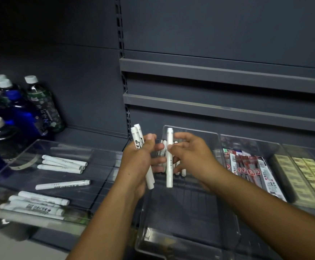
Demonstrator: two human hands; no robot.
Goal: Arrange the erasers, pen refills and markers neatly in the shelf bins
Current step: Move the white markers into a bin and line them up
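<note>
My left hand [137,162] grips two white markers [138,136] upright, caps up, above the gap between two clear bins. My right hand [190,156] pinches a single white marker [169,158] held vertically over the middle clear bin [226,203]. A few more white markers [179,168] lie at the back of that bin, partly hidden by my hands. Several white markers [62,164] lie loose in the left clear bin [45,147]. Pen refill packs [252,171] in red and white fill the bin to the right. Erasers [310,177] sit in the far right bin.
Dark blue and green bottles [40,104] with white caps stand at the far left of the shelf. Grey shelf rails [218,70] and a slotted upright [122,72] run behind the bins. The shelf's front edge runs below the bins.
</note>
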